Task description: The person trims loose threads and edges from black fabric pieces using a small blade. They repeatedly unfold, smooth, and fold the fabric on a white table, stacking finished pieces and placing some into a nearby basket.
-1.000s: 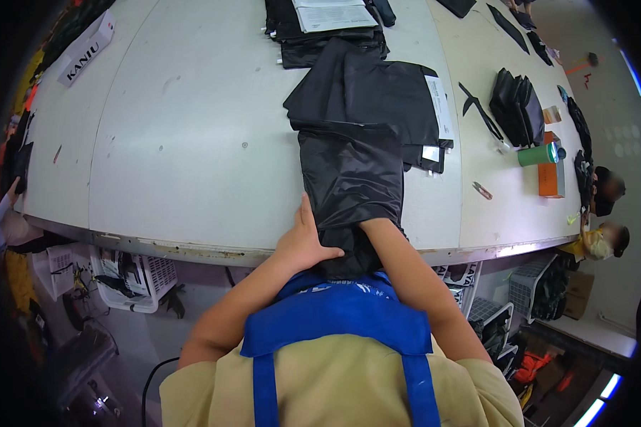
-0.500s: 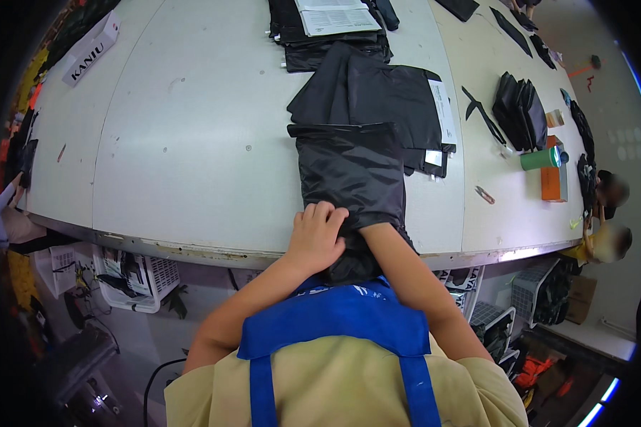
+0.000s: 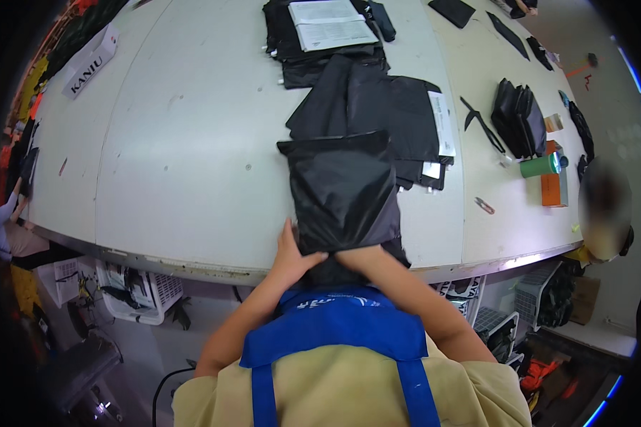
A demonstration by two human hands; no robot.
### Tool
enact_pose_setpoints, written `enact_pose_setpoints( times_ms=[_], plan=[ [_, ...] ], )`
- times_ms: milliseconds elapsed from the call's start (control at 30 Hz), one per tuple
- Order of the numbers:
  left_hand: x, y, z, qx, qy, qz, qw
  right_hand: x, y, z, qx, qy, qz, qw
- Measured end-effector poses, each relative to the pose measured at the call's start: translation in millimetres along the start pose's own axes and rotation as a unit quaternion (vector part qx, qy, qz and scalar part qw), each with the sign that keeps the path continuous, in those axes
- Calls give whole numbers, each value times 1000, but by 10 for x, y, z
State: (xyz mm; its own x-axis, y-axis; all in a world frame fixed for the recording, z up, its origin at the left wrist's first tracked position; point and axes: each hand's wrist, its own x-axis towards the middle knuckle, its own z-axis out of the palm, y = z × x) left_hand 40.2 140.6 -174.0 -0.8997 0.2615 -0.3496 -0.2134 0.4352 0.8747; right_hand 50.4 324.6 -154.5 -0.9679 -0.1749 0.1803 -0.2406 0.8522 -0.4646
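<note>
A black fabric pouch-like piece (image 3: pixel 343 192) lies on the table in front of me, its surface creased and its near edge close to the table's front edge. At its lower left corner, my left hand (image 3: pixel 290 256) is open, with the thumb apart from the outstretched fingers along the side. My right hand (image 3: pixel 360 257) reaches in at the near edge; its fingers are hidden by the black fabric. More dark fabric (image 3: pixel 327 274) hangs between my wrists against the blue apron (image 3: pixel 335 324).
Beyond lie flat black fabric pieces (image 3: pixel 399 114) and a black stack with papers (image 3: pixel 332 25) on it. On the right are folded black pieces (image 3: pixel 516 117), thread snips (image 3: pixel 484 206), a green cylinder (image 3: pixel 540 166) and an orange box (image 3: pixel 554 188). White baskets (image 3: pixel 165 285) stand below the table.
My left hand has come off the top of the black piece to its lower left corner, fingers spreading. The piece's near edge has shifted toward me, and my right hand remains under fabric.
</note>
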Motion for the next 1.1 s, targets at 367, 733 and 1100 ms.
enact_pose_setpoints(
  times_ms=[367,733,1100],
  plan=[
    [8,234,-65,-272,-203,-49,939,-402,672,-756,335,-75,476,810],
    [-18,344,-265,-65,-245,16,967,-824,190,-900,200,126,437,868],
    [614,335,-246,-43,-12,22,999,-540,-331,-1672,456,-162,307,820]
  ],
)
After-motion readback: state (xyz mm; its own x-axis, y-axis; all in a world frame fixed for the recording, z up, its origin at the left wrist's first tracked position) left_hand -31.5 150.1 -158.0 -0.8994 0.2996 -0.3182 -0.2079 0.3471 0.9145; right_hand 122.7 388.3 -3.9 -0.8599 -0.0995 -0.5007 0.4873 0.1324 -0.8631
